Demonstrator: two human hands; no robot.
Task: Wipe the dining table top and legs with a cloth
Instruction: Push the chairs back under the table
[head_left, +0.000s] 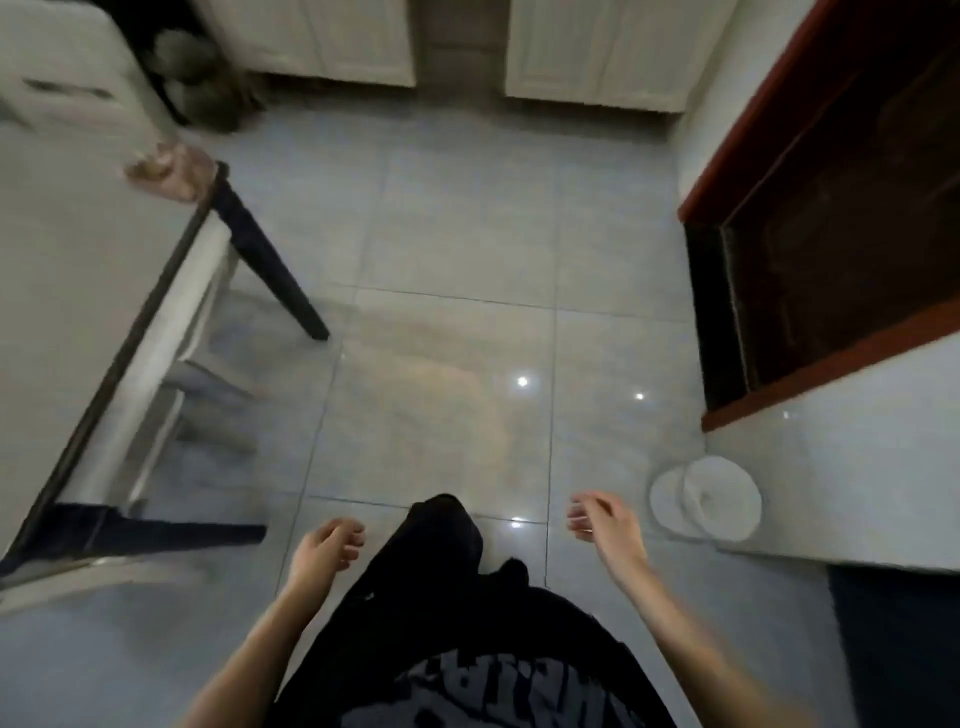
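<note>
I have a single wide-angle head view, aimed steeply down and slightly forward from well above the dining table (78, 249). The table runs along the frame's left edge, close by. Right of it, tiled floor (457, 234) lies farther below the lens.

So the dining table (78, 249) is off to the left, with the cloth (169, 171) sitting on its far corner, right above the far leg (270, 270). What looks like a chair (171, 353) is tucked under the table edge, between that and the near leg (171, 535). Cabinets (602, 47) run along the far side. Two overlapping discs (717, 499) sit on the floor (447, 364) at the right, just beyond the right hand (602, 519). The left hand (327, 545) hangs beside the near leg.
</note>
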